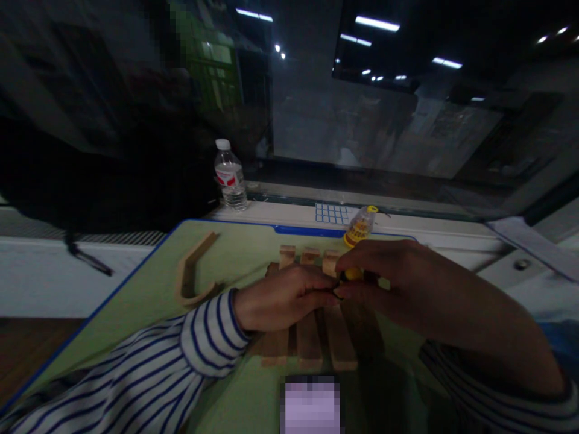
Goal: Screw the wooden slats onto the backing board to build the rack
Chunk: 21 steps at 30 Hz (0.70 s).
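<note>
My left hand [284,298] reaches across several wooden slats [309,343] on the table, thumb and fingers pinched at their tips. What the left fingertips hold is too small and dark to make out. Close against them, my right hand [384,283] is closed around a small yellow-and-black tool [353,274], mostly hidden by the fingers; its exact kind is unclear. The slats lie side by side, with darker wood showing underneath. To the left, apart from both hands, a bent wooden piece [183,274] lies on the green tabletop.
The green table [154,289] has a blue edge. Behind it, on the sill, stand a water bottle [231,181] and a clear container with a yellow cap [362,224]. A phone-like object [310,407], blurred, is at the near edge. Dark window glass rises behind.
</note>
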Motion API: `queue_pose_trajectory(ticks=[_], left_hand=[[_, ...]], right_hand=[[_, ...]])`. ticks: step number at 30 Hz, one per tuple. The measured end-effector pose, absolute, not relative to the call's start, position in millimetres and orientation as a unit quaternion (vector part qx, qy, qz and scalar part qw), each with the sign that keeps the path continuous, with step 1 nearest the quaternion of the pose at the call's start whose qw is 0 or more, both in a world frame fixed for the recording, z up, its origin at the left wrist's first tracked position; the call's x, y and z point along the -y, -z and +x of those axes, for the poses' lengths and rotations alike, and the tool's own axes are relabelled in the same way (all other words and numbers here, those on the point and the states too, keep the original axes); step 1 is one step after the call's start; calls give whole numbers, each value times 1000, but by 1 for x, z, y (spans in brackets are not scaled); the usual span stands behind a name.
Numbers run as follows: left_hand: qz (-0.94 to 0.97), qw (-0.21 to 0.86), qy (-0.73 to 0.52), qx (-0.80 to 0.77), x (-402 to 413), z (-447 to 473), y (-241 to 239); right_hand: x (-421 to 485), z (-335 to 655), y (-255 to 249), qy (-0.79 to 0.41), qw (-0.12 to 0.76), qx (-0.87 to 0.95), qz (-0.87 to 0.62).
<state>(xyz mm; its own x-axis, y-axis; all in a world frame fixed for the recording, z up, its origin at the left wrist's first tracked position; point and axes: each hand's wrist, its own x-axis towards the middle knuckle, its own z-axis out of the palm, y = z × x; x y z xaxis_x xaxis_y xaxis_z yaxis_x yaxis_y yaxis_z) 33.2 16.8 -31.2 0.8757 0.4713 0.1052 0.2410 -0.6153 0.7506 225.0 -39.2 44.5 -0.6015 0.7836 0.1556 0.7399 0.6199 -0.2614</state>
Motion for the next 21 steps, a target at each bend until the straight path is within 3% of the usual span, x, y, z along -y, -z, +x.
queue_pose_trajectory(ticks=[9, 21], left_hand=[[875, 332, -239, -258, -13, 35, 34], [885, 349, -204, -231, -17, 34, 33]], right_hand=[[38, 228, -42, -74, 114, 890, -435], [45, 228, -49, -69, 144, 910, -383]])
